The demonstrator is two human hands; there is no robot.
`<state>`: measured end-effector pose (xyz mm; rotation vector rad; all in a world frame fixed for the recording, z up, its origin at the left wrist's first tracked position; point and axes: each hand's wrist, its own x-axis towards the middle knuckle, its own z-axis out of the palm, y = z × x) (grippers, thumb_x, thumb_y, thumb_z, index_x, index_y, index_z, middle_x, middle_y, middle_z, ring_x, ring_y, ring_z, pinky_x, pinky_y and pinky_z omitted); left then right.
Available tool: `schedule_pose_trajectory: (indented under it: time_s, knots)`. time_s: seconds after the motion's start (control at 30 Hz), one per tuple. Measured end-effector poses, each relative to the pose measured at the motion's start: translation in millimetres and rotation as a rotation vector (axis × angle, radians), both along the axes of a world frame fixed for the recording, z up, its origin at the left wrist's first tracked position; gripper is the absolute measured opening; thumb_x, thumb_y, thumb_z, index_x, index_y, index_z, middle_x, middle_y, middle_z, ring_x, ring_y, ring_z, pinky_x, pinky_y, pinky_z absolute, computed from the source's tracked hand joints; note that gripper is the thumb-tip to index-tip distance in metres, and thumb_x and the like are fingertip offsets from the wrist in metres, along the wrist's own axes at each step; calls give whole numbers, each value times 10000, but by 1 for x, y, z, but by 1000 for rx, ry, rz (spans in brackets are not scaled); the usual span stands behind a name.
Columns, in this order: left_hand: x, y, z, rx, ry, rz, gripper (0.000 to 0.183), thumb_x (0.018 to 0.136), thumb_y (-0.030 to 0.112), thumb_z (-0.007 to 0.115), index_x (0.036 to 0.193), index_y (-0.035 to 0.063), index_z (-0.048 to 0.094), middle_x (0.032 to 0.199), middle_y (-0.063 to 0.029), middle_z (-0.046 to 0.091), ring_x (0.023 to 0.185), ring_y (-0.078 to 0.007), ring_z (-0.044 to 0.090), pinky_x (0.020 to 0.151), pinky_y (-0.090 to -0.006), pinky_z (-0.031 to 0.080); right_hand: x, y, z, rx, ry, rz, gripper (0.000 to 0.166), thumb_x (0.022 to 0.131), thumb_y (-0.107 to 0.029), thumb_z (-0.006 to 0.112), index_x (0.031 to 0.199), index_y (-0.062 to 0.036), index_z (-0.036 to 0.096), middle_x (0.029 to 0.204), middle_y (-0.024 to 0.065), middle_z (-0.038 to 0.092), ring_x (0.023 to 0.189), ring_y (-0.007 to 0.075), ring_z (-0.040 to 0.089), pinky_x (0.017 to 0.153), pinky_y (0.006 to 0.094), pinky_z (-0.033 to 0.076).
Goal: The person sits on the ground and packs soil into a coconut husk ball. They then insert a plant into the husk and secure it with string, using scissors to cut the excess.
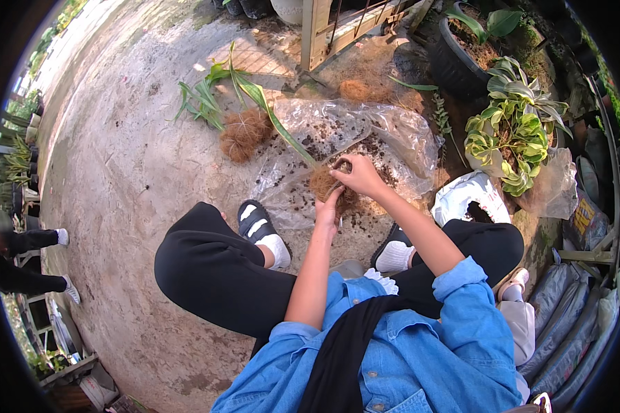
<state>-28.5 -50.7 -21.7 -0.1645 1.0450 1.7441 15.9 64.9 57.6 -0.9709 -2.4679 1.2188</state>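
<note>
Between my hands is a ball of brown coconut fibre, with a long variegated leaf rising from it towards the upper left. My left hand grips the ball from below. The fingers of my right hand are bent at its upper right side; whether they pinch fibre or a thread is too small to tell. Beneath lies a clear plastic sheet strewn with dark soil. Another fibre ball, wrapped with pale thread, lies at the sheet's upper left beside green strappy leaves. Loose coconut fibre lies beyond the sheet.
A white plastic bag stands near my right knee. Potted plants, one in a black pot, stand at the upper right. A wooden frame is ahead. Filled plastic sacks lie at right. Another person is at far left.
</note>
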Motion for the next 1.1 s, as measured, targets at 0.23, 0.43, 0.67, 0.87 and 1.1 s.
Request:
schedule_pose_trajectory:
  time_s: [0.23, 0.43, 0.67, 0.87, 1.1]
  knots:
    - [-2, 1, -2, 9, -36, -17, 439, 770, 50, 641, 1157, 36, 434, 1053, -81, 560, 900, -199, 597, 718, -311, 529, -9, -4, -3, -47, -78, -77, 190, 716, -148, 647, 836, -1, 650, 653, 144, 597, 571, 188, 549, 570, 313, 434]
    - [-2, 0, -6, -11, -44, 0, 414, 762, 45, 642, 1137, 39, 467, 1045, -76, 572, 885, -194, 602, 717, -314, 528, 4, -14, 2, -86, 39, -92, 168, 726, -130, 622, 819, 9, 622, 619, 120, 571, 558, 146, 523, 555, 303, 424]
    - [-7, -8, -7, 142, -202, -73, 417, 815, 394, 532, 1090, 80, 527, 977, -63, 604, 838, -189, 608, 706, -363, 507, 25, -28, 4, -35, 98, 27, 179, 717, -120, 602, 816, 29, 600, 699, 165, 594, 600, 247, 564, 587, 330, 445]
    - [-4, -2, 11, 61, -183, -64, 430, 827, 449, 488, 1081, 107, 547, 1003, -38, 592, 892, -159, 581, 734, -328, 477, 28, -29, 7, -26, 102, 49, 182, 707, -118, 588, 810, 32, 593, 712, 184, 591, 620, 285, 574, 606, 352, 453]
    - [-5, 0, 4, 39, -105, -134, 352, 843, 387, 518, 1059, 113, 556, 986, -27, 598, 879, -157, 580, 728, -319, 469, 29, -29, 0, 45, 111, 121, 170, 694, -100, 570, 790, 40, 581, 729, 188, 595, 647, 325, 576, 612, 364, 455]
